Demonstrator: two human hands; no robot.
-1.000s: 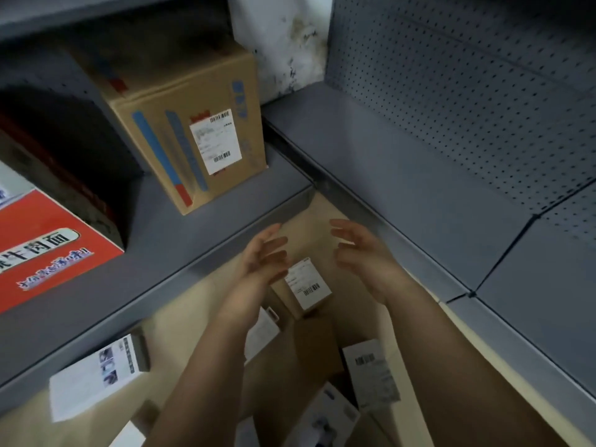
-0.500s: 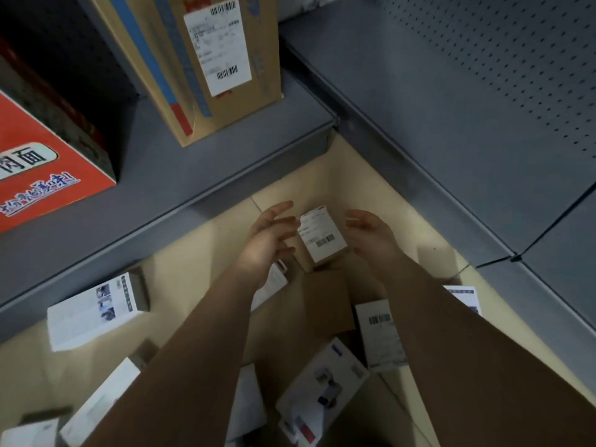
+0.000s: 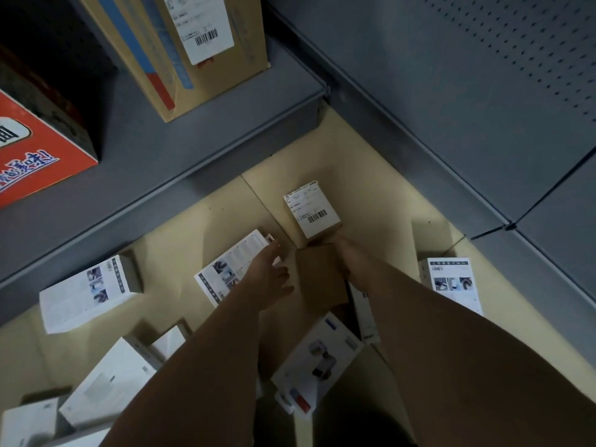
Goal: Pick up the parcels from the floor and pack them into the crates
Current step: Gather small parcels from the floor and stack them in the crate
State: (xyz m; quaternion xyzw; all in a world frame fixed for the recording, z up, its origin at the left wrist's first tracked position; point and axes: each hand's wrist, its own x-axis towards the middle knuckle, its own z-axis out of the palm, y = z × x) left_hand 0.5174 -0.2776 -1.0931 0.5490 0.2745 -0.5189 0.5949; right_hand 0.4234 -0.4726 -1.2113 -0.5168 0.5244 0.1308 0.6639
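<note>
My left hand (image 3: 267, 282) hangs with fingers (image 3: 281, 273) open beside the brown parcel (image 3: 317, 279) on the floor (image 3: 193, 227), my right hand (image 3: 350, 266) against its other side, grip hidden, to lift it between both.

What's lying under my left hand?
A white printed carton with product photos lies beneath the left hand, which hides its right end. Whether they touch is unclear.

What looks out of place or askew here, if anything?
White product boxes lie strewn over the floor at mixed angles, some overlapping at lower left. A labelled brown carton and a plain brown carton sit skewed beside them. None looks crushed or torn.
</note>
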